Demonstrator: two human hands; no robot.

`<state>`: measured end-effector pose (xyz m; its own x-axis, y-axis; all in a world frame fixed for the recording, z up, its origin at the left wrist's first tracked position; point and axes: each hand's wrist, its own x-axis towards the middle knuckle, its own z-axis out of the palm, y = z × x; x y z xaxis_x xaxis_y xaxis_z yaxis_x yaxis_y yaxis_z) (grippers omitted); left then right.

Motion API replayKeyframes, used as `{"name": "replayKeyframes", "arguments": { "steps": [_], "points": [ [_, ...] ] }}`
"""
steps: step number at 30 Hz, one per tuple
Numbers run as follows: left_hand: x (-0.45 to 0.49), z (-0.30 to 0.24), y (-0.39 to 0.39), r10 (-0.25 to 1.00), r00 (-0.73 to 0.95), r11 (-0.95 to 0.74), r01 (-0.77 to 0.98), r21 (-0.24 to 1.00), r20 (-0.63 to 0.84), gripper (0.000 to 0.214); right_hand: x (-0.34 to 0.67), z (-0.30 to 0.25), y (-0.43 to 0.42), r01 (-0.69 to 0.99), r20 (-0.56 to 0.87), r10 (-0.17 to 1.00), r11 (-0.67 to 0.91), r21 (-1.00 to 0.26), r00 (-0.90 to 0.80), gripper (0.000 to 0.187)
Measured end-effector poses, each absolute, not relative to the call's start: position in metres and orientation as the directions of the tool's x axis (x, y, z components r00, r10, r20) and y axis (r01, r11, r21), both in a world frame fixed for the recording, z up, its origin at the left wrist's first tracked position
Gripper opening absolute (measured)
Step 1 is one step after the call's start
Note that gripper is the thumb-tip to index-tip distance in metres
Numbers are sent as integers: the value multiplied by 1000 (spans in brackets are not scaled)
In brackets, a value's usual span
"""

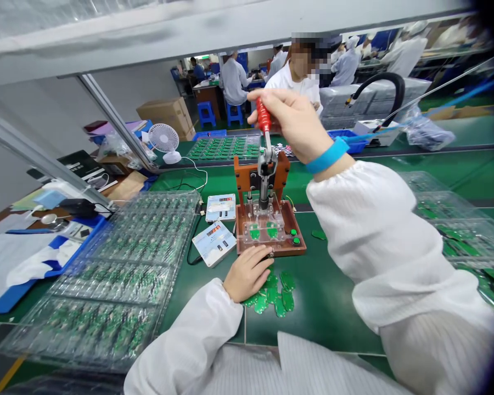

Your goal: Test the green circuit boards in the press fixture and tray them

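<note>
My right hand (296, 118) is raised and closed around the red handle (264, 116) of a toggle clamp on a small test fixture (298, 219). The handle stands nearly upright. Under the clamp, a clear plate lies over two green circuit boards (254, 231) in the fixture. My left hand (249, 274) lies flat with its fingers stretched out, at the front edge of the fixture's brown base. It partly covers a loose pile of green circuit boards (287, 281) on the green bench; whether it touches them I cannot tell.
Two meter boxes with red digits (214, 243) stand left of the fixture. Clear trays of boards (123, 274) fill the left side, and more trays (456, 241) lie at right. A white fan (163, 138) stands behind. A co-worker (298, 77) is across the bench.
</note>
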<state>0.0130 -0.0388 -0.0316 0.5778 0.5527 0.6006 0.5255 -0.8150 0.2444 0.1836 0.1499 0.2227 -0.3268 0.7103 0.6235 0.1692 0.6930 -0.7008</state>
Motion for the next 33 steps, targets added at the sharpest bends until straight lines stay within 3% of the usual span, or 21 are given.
{"name": "replayKeyframes", "arguments": {
  "steps": [3, 6, 10, 28, 31, 33],
  "points": [
    [14, -31, -40, 555, 574, -816, 517, 258, 602, 27, 186, 228, 93, 159, 743, 615, 788, -595, -264, 53],
    [13, -31, -40, 559, 570, -816, 507, 278, 602, 27, 193, 213, 41, 298, 818, 528, 838, -458, -228, 37],
    [11, -31, -41, 552, 581, -825, 485, 291, 598, 29, 196, 188, 11, 383, 852, 464, 853, -356, -242, 33],
    [13, -33, -40, 580, 532, -810, 457, 367, 617, 22, 196, 98, 15, 132, 879, 416, 909, -395, -234, 62],
    [12, -27, -42, 639, 513, -770, 428, 474, 573, 21, 196, 95, 18, 91, 880, 416, 909, -407, -229, 64],
    [7, -13, -42, 725, 496, -673, 364, 643, 478, 20, 196, 92, 18, 58, 872, 437, 898, -436, -219, 65]
  ]
}}
